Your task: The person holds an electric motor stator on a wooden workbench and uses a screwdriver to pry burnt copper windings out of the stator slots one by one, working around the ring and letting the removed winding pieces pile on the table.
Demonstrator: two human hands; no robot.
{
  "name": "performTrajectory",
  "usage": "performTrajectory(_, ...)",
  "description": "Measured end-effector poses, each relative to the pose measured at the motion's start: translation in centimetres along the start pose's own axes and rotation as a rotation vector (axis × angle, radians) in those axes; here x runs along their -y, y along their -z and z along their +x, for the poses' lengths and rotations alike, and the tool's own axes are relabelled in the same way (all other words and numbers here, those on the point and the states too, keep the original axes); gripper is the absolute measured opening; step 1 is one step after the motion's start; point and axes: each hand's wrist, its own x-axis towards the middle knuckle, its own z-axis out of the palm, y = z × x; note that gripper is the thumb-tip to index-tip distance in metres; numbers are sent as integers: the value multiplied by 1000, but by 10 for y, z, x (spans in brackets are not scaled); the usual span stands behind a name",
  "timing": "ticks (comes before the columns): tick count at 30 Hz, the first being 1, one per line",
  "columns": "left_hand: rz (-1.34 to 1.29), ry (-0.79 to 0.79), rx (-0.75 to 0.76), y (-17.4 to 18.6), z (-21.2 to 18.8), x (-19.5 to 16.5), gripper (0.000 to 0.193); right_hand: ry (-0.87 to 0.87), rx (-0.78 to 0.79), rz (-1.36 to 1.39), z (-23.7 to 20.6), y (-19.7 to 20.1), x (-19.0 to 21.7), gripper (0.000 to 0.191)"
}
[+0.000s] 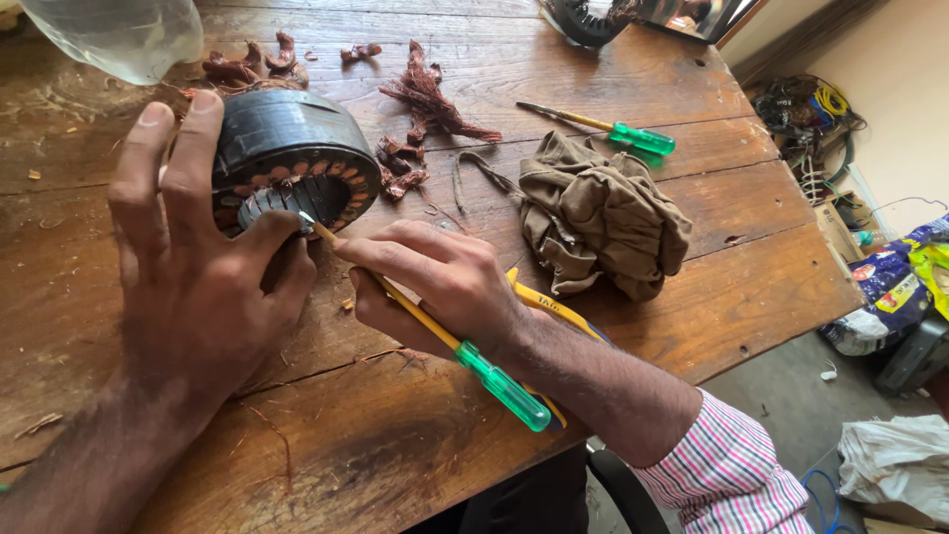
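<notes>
A round black motor stator (289, 148) with copper windings rests tilted on the wooden table (613, 89). My left hand (193, 257) grips its near side, fingers over the rim and thumb at the opening. In my right hand (435, 282) is a screwdriver (494, 381) with a yellow shaft and green handle, its tip pressed into the stator's slots. A yellow-handled tool (549, 307) lies under my right wrist.
Clumps of pulled copper wire (430, 99) lie behind the stator. A crumpled brown cloth (603, 213) and a second green-handled screwdriver (618, 132) sit to the right. A clear plastic bottle (119, 35) is at the far left. Bags and cables clutter the floor (890, 287).
</notes>
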Motion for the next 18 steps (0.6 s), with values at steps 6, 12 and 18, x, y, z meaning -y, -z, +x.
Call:
performTrajectory(6, 34, -9, 5, 17, 6, 9, 21, 4, -8, -5, 10, 2, 11, 37)
performTrajectory(12, 76, -15, 32, 18, 10, 16, 29, 2, -9, -12, 14, -1, 6, 37)
performTrajectory(18, 169, -70, 73, 23, 13, 17, 34, 7, -6, -13, 15, -1, 6, 37)
